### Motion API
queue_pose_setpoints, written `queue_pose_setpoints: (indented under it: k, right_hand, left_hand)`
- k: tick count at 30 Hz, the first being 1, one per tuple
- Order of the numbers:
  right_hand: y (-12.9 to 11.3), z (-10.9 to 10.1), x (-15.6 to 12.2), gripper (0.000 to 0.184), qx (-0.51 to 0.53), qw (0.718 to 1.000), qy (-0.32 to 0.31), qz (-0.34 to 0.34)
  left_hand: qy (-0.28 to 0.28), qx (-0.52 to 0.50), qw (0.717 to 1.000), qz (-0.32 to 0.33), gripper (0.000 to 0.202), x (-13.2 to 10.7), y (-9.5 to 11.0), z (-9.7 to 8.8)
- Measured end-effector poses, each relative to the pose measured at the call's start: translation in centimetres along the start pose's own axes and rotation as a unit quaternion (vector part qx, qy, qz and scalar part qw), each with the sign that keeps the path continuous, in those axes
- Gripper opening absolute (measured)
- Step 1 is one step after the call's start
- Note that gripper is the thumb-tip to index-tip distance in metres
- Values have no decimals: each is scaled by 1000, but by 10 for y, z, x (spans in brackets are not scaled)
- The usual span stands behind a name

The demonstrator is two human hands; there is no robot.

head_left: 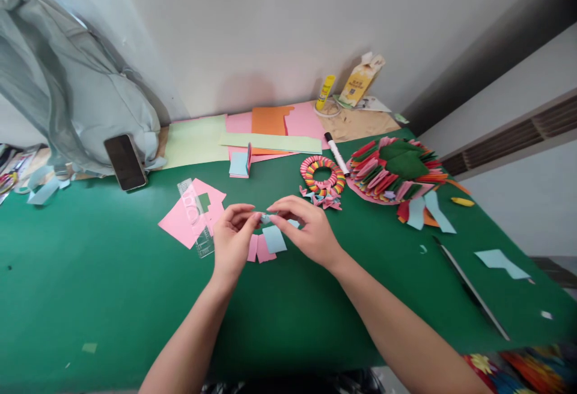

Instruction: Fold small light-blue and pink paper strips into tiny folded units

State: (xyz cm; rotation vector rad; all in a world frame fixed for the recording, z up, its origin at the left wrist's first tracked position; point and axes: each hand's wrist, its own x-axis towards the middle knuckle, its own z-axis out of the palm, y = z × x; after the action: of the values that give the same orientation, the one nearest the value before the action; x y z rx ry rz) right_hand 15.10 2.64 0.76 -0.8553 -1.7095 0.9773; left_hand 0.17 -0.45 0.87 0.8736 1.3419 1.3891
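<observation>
My left hand [233, 235] and my right hand [306, 229] meet over the green table [112, 286], fingertips pinched together on a small folded piece of light blue paper [265, 218]. Just below the fingers lie a light blue paper square [274, 239] and pink paper squares [259, 250]. To the left of my left hand, a clear plastic ruler [196, 217] rests on pink paper sheets [180, 221].
A ring of folded coloured paper [322, 173], a black-and-white marker [336, 152] and a pile of folded paper pieces [396, 169] lie at the right. Coloured sheets [270, 127], a glue stick [324, 92] and a carton [360, 78] sit by the wall. A grey backpack [67, 81] and a phone [125, 161] are at the left.
</observation>
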Motion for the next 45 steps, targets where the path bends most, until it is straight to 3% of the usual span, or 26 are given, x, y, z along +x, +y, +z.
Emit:
queue_pose_setpoints:
  k: [3, 6, 15, 25, 30, 39, 45]
  right_hand:
    - [4, 0, -1, 25, 88, 991, -3, 97]
    - [6, 0, -1, 25, 134, 980, -7, 146]
    - [10, -2, -1, 28, 137, 974, -33, 176]
    - [4, -4, 1, 28, 77, 990, -48, 112]
    - [4, -5, 2, 28, 87, 986, -42, 139]
    - [6, -4, 2, 32, 131, 974, -42, 180]
    - [9, -4, 1, 30, 143, 969, -60, 191]
  left_hand:
    - [3, 10, 1000, 3, 26, 0, 0, 0]
    - [3, 19, 1000, 5, 25, 0, 1, -1]
    - [-2, 43, 999, 19, 23, -3, 5, 0]
    - [1, 36, 999, 19, 26, -4, 5, 1]
    - [-17, 19, 1000, 0, 29, -4, 5, 1]
    - [0, -2, 1000, -9, 39, -3, 9, 0]
    - [-15, 0, 1000, -1, 34, -3, 7, 0]
